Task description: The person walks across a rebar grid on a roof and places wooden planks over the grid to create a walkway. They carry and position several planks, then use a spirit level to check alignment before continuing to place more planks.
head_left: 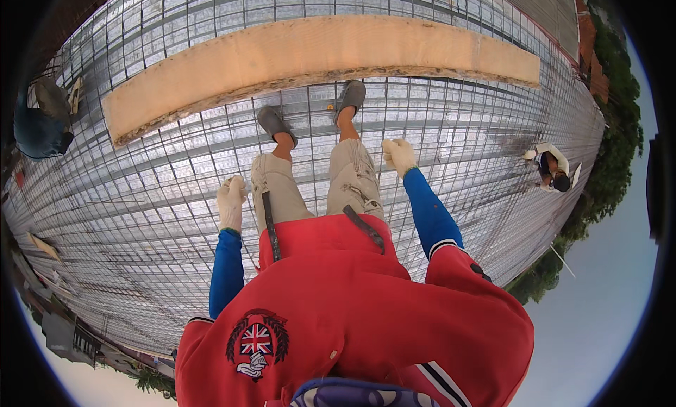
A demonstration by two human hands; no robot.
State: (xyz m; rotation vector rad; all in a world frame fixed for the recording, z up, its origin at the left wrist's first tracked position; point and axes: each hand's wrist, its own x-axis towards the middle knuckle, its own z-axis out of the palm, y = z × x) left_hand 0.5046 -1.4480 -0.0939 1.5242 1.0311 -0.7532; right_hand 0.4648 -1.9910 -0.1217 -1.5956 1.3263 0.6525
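Observation:
My left hand (231,201), in a pale work glove, hangs beside my left thigh with its fingers curled in. On the other side my right hand (399,155), gloved alike, is held out past my right knee, its fingers folded into a loose fist. Nothing shows in either hand, and neither touches anything. Beneath both spreads a steel rebar mesh (422,111) over shiny corrugated metal decking. My feet, in grey clogs (354,94), stand on the mesh. Just ahead of them a long, pale wooden board (317,51) lies across the bars.
At far right a person (553,167) is low down on the mesh. Another person in dark blue (44,125) bends at the left edge. A small wood piece (44,246) lies at lower left. Trees (612,125) stand beyond the right edge of the deck.

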